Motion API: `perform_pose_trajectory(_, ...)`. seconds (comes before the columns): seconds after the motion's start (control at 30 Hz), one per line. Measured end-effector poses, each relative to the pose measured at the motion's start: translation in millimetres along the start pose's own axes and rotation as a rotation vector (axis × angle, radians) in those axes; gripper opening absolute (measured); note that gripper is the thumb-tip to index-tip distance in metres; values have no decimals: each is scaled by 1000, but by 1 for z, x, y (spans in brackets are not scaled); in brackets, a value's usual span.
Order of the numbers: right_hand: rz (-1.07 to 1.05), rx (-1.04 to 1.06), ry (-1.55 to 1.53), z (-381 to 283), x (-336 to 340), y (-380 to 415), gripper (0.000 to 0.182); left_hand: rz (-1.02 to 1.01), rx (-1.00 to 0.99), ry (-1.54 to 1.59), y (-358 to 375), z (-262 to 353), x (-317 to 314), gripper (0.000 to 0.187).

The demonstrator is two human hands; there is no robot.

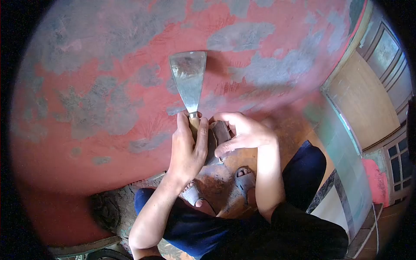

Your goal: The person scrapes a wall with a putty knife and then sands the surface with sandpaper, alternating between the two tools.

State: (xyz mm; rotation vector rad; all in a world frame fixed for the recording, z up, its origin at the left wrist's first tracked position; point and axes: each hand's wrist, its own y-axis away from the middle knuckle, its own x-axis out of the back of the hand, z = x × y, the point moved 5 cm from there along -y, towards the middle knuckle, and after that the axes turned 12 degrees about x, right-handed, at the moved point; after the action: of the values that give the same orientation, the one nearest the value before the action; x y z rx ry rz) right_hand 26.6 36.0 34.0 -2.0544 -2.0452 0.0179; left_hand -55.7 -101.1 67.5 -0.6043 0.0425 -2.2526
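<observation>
My left hand [184,151] is closed around the wooden handle of a putty knife [189,76]. Its wide metal blade points up, in front of a wall [143,112] with pink paint and grey patches. Close beside it, my right hand [251,134] grips a dark brown piece of sandpaper [221,132] with a torn, pale edge. Thumb and fingers curl over its right side. The two hands nearly meet at chest-front height, above my feet.
My sandalled feet [245,181] rest on a stained brown floor below the hands. A wooden panel [364,104] leans at the right, near a door [383,47]. Rubble [130,201] lies along the wall's base at lower left. Pale tiles [331,208] border the floor at right.
</observation>
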Motion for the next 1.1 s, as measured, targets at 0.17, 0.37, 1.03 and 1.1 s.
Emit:
perform_pose_trajectory(0.17,169,161,-92,-2,5,0,72,27,-32,28,-3,-4,9,20)
perform_pose_trajectory(0.37,242,-12,137,16,19,-1,56,126,24,69,-4,-13,47,26)
perform_pose_trajectory(1.03,510,325,-769,29,-7,-32,48,-151,313,427,-8,-27,49,40)
perform_pose_trajectory(1.1,498,312,-852,37,-16,-37,46,-108,281,472,-8,-28,46,40)
